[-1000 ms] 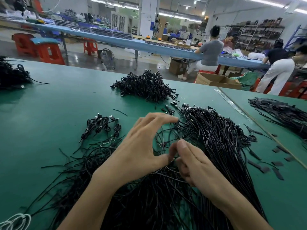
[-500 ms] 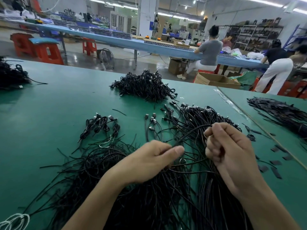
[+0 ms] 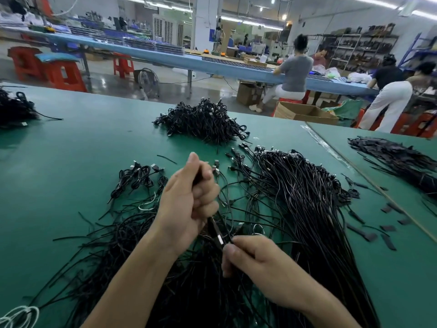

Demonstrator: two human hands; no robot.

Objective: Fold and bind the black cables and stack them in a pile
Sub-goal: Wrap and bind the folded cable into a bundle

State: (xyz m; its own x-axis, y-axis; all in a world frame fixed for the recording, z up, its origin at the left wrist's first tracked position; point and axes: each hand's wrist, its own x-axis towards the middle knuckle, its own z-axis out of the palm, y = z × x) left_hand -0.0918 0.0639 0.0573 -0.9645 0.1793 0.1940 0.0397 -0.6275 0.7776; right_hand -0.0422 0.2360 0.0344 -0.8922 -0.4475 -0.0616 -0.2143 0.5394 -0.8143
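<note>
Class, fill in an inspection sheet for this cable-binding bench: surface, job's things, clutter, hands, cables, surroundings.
Surface: green table.
Job's things: loose cables, tangled; bound pile behind them; bundles at left.
Clutter: black scraps at right; white wire, near left corner.
Hands: left hand grips a folded cable; right hand pinches its lower end.
Cables: nothing seen beyond the job's own.
Surroundings: workers at a blue bench, red stools, box.

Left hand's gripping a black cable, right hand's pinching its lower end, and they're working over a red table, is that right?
Not quite. The head view shows the table is green, not red. The rest holds: the left hand grips a black cable and the right hand pinches its lower end.
</note>
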